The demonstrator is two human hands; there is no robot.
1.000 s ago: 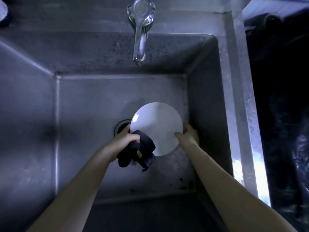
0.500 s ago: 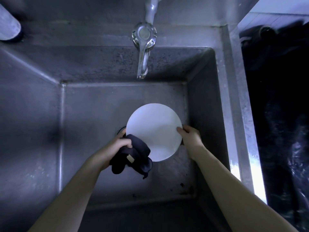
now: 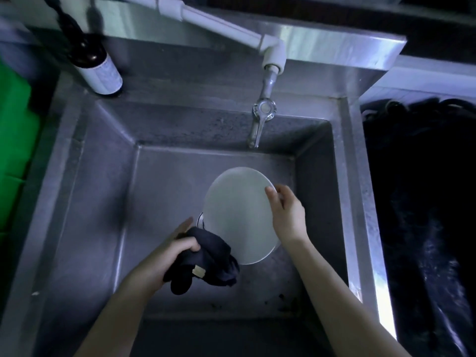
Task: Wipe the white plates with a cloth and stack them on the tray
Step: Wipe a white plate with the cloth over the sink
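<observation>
Over the sink [image 3: 77,202], left to right:
Bottle [image 3: 99,65]: one, dark with a pale label, on the back-left ledge.
Left hand [image 3: 167,256]: fingers closed around the cloth.
Cloth [image 3: 206,261]: one, dark, bunched, touching the plate's lower-left edge.
Plate [image 3: 237,215]: one, white, tilted, held above the drain inside the basin.
Tap [image 3: 260,119]: one, no water visible.
Right hand [image 3: 286,215]: thumb and fingers pinching the plate's right rim.
Tray: none in view.
Progress: judged early to middle; this plate is at the wiping step, not yet stacked. Plates wiped or waiting cannot be counted.
</observation>
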